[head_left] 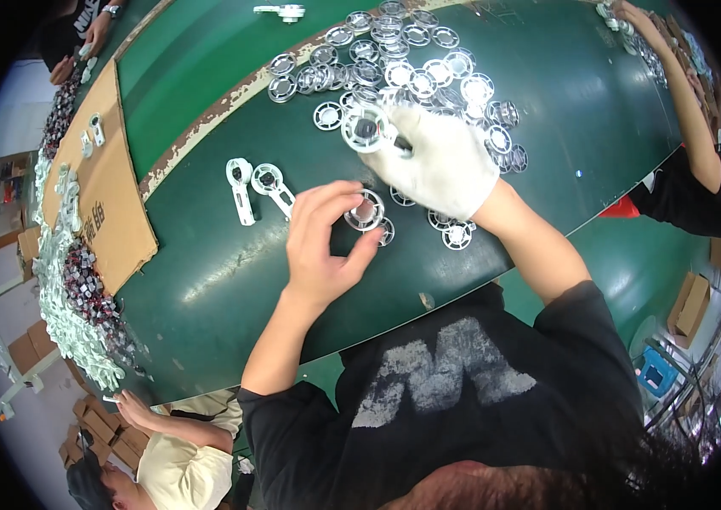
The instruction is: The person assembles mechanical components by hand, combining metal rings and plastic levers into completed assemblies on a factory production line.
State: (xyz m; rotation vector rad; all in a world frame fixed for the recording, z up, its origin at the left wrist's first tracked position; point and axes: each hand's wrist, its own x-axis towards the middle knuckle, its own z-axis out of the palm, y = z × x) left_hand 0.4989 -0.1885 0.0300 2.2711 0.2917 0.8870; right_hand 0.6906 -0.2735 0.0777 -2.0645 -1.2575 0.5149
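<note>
Shiny silver spoked ring [365,211], likely light, stiff and a bit slick; best held by its outer rim (plated plastic, maybe). It sits between thumb and fingers of the bare left grip [320,242], pinched at the rim. Just beyond the ring, the white-gloved right grip [441,166] clasps a pale, round-headed, dark-centred plastic piece [366,129]. Glossy green surface [207,263] beneath the ring.

Brightly lit, with streaky glare on the green tabletop [223,279] left of the bare left hand [318,246], strong highlights on silvery rings [399,74] beyond the near-white gloved right hand [447,161], edges bowed and detail softening outward from both toward the black rim.
</note>
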